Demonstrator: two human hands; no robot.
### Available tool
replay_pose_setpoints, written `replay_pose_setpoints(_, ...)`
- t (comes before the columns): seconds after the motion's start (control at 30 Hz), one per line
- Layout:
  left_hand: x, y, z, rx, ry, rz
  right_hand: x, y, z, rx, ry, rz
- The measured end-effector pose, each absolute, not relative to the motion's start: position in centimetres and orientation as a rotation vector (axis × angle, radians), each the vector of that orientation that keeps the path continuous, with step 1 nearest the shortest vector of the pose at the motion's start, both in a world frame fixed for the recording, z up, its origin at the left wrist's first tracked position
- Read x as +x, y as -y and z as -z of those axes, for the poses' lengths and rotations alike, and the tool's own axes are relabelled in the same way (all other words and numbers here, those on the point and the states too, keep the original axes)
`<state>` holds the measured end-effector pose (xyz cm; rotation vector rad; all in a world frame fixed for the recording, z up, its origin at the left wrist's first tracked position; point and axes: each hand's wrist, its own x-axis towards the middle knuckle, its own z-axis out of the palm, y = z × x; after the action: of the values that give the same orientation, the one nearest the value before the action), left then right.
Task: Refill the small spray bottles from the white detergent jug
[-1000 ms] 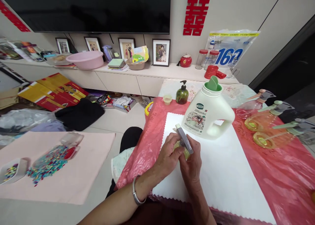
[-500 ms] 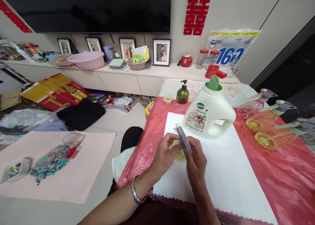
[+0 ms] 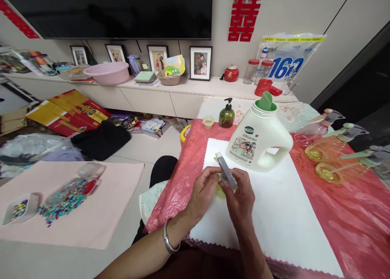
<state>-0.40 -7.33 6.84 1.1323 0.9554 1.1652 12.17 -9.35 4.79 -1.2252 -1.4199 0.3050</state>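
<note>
Between my hands stands a small spray bottle with a grey spray head and a pale green nozzle. Its yellowish see-through body is mostly hidden under my fingers. My left hand, with a silver bangle at the wrist, is closed on the bottle's left side. From the right, my right hand grips the spray head and neck with thumb and fingers. Just beyond them a large pale green detergent jug stands on a white scalloped sheet, a green scoop-like piece in its mouth.
Several more spray bottles line the right side on red plastic sheeting. Behind are a green pump bottle and a small cup. At left, colourful small pieces lie on a pink sheet near a white container.
Both hands stay on the spray bottle. My fingers shift slightly around its neck and spray head, and my right hand has moved a little to the right. The jug stays put.
</note>
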Motion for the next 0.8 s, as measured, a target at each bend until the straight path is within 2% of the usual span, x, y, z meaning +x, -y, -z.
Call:
replay_pose_setpoints(0.47, 1.9, 7.7, -8.3, 1.144, -1.178, -1.193, 10.3, 9.0, -4.1, -1.402, 1.243, -0.101)
replay_pose_setpoints(0.8, 0.9, 7.4, -7.7, 1.348, -1.106, -1.133, 10.9, 9.3, -3.6, -1.387, 1.289, -0.145)
